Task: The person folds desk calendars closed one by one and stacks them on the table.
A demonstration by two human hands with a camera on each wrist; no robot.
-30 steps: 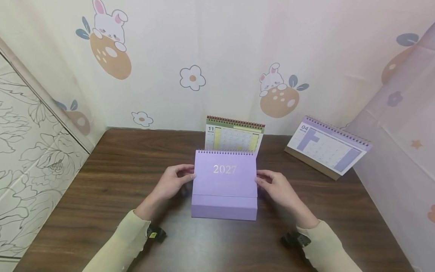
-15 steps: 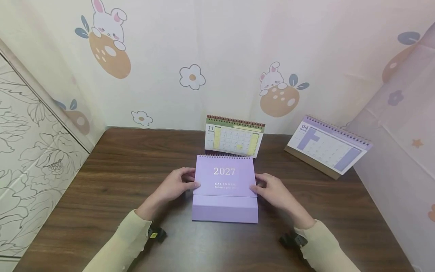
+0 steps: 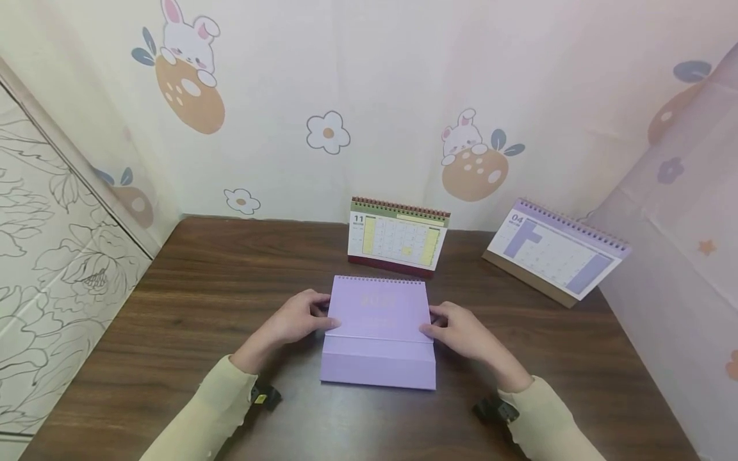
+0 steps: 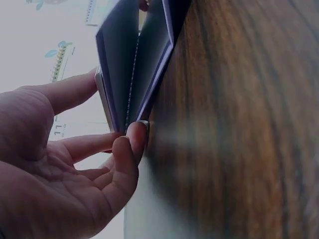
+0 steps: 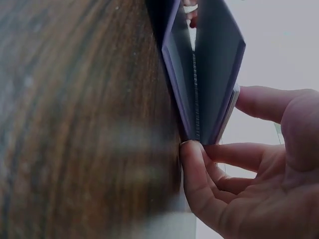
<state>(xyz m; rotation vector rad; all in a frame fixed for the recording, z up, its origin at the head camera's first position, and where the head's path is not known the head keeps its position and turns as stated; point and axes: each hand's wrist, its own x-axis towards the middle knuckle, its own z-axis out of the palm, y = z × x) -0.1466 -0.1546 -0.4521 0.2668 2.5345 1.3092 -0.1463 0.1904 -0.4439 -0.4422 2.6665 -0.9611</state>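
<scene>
Cloth (image 3: 398, 70) printed with rabbits and flowers hangs beyond the fingers (image 4: 124, 159), past the far edge of the wood-grain table (image 3: 225, 275) that spreads beneath them. Purple calendar (image 3: 380, 317), glare washing out its lettering, sits between the two sets of fingers, a low tent tilted well back; whether its whole back panel meets the table, I can't tell. Well beyond the right fingers and off to their right stands a calendar marked 04 (image 3: 556, 246). A green-topped calendar marked 11 (image 3: 398, 237) stands just ahead of the fingers, close to the purple one's spiral binding (image 3: 377, 279).

Left hand (image 3: 294, 318) and right hand (image 3: 461, 330) each pinch a side edge, thumbs (image 3: 325, 324) on the front, other fingers curled by the binding end.

Pushing these fingers forward could knock the binding into the green-topped calendar. Letting one side go first might twist the stand askew, and a hard, uneven squeeze could fold it flat or pinch a fingertip inside.
</scene>
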